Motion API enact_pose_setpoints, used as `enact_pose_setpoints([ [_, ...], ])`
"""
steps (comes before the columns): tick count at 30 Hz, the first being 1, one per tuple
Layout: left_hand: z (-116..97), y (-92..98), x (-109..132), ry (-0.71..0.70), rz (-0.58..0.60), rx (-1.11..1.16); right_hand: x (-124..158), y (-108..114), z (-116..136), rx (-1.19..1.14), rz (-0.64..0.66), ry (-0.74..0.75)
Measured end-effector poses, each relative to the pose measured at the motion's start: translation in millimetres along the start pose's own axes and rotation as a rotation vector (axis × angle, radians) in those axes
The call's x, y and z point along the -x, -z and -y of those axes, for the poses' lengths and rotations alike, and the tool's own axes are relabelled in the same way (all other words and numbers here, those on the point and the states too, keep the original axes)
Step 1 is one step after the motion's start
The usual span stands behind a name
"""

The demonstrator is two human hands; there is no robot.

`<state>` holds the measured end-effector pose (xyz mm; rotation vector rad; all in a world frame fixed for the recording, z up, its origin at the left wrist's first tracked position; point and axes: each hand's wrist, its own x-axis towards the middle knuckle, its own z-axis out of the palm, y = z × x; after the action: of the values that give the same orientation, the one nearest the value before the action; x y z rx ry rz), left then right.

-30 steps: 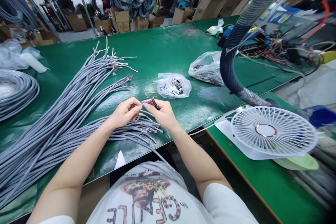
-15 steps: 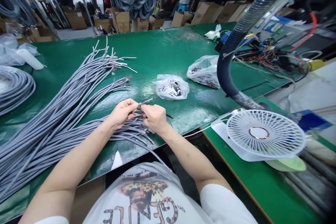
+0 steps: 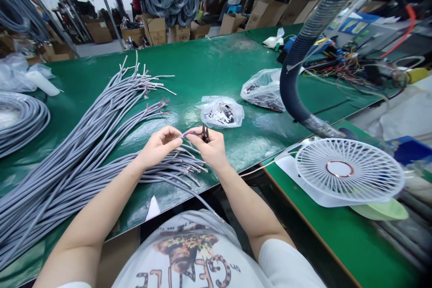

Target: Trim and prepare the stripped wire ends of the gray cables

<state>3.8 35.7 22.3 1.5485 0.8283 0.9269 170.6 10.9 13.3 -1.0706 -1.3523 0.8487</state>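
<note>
My left hand point(image 3: 161, 145) is closed on the end of a grey cable, with thumb and forefinger pinching just behind its stripped part. Thin coloured wires point(image 3: 189, 133), red and blue among them, stick out between the two hands. My right hand point(image 3: 211, 146) pinches these wires between thumb and forefinger. It also holds small dark snips point(image 3: 205, 133), whose tips point up past the fingers; the rest of the tool is hidden in the palm. Beneath both hands lies a bundle of grey cables point(image 3: 128, 168) with stripped ends, and a second grey bundle point(image 3: 97, 103) runs further back.
A bag of small white and black parts point(image 3: 222, 112) lies beyond my hands, with another plastic bag point(image 3: 262, 90) behind it. A ribbed hose point(image 3: 292, 72) hangs at the right, above a white fan point(image 3: 349, 171). A cable coil point(image 3: 23, 114) rests at the left.
My right hand has turned, so the snips now point upward instead of lying low behind the hand. Its fingers have moved onto the coloured wires. The left hand still holds the cable.
</note>
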Motion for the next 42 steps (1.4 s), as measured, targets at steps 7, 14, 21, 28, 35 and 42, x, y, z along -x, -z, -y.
enact_pose_setpoints([
  [7,-23.6,0.2,13.2,-0.324,-0.205,-0.475,5.5,-7.4,13.8,0.028,0.063,0.043],
  [14,-31.4,0.5,17.7,-0.316,-0.256,-0.468,5.6,-11.6,10.2,-0.018,0.085,0.092],
  [21,-24.3,-3.1,14.6,-0.148,-0.350,-0.110,1.4,-19.1,13.0,-0.096,0.033,0.056],
  [28,-18.6,-3.9,4.6,0.094,-0.213,0.393,-4.6,-26.6,6.4,-0.289,-0.004,-0.088],
  [35,-10.4,-3.4,2.5,0.085,-0.151,0.454,-5.9,-19.2,11.4,-0.144,0.063,-0.001],
  [42,-3.3,-6.7,3.6,0.000,-0.142,0.347,-1.9,-12.4,20.9,0.156,0.053,0.136],
])
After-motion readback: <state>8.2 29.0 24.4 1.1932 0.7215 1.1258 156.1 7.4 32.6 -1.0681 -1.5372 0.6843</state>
